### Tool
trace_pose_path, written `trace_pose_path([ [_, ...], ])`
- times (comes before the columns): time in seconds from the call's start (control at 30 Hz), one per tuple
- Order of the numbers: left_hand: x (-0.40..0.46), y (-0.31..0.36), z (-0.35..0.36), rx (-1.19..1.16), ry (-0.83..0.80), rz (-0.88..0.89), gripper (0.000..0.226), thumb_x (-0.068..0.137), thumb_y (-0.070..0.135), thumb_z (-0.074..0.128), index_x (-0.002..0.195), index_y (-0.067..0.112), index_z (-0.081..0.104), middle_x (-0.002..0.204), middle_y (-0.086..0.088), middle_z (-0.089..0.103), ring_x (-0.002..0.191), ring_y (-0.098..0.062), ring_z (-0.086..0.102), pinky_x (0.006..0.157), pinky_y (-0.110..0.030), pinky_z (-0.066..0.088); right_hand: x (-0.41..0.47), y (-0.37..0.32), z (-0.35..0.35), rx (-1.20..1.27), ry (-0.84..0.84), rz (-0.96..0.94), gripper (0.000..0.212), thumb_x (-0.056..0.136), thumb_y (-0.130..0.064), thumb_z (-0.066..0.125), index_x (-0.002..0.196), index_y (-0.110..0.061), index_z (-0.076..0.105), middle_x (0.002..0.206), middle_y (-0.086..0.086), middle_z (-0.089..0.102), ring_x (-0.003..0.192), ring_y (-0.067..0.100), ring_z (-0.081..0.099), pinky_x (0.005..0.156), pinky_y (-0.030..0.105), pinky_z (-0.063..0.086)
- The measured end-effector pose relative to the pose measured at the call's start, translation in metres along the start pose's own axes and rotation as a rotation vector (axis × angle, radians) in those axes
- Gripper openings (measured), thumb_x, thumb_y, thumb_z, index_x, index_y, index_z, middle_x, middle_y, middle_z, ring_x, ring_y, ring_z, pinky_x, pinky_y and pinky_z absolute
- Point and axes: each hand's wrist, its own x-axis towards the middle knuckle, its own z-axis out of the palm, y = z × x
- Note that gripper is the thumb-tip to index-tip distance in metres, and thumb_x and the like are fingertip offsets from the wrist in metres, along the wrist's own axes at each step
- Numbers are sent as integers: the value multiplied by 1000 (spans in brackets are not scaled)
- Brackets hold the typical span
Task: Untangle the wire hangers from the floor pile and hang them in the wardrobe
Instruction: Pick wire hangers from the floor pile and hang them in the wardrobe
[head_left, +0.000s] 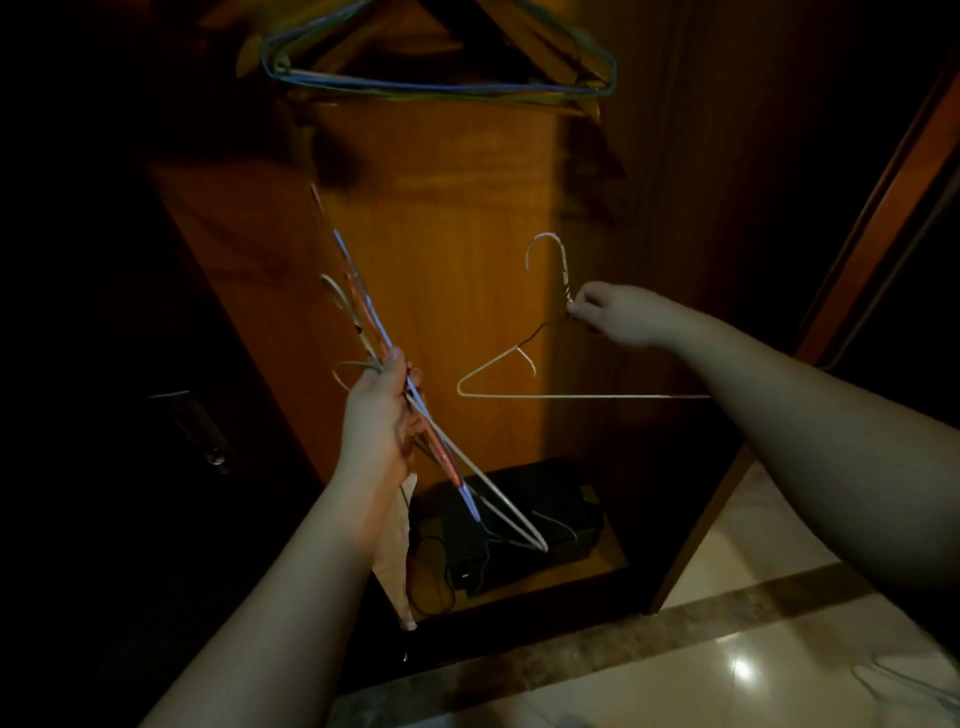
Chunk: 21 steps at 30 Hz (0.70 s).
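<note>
Pale wire fills both our hands: the left hand (382, 415) grips a bundle of hangers (415, 410) near us, the right hand (615, 314) pinches a single hanger (545, 364) by its neck farther in. Lifting it toward the hung hangers (441, 85) could snag them, we judge.

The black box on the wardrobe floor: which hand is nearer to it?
Left. The left hand grips a bundle of hangers just above the black box; the right hand holds one hanger higher, to the right.
</note>
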Motion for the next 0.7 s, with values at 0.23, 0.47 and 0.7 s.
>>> trace_pose_path([
  [0.23,6,35,17,40,-2,48,25,102,36,48,87,16,50,58,1,43,34,-6,35,31,-16,26,8,-16,-47,102,194,-91,23,102,-36,44,100,-20,61,81,-2,61,78,15,55,66,27,40],
  [0.47,22,78,45,40,10,205,31,104,33,45,77,18,48,53,2,37,42,-12,33,48,-27,26,29,-47,-113,84,361,-168,25,102,-32,44,103,-17,64,92,3,63,83,16,55,62,26,38],
  [0.7,33,115,70,152,154,339,31,101,38,49,79,17,52,61,-3,46,55,-19,44,56,-31,33,66,-82,-165,70,495,-192,20,103,-29,42,98,-19,59,94,3,56,88,20,51,72,27,31],
])
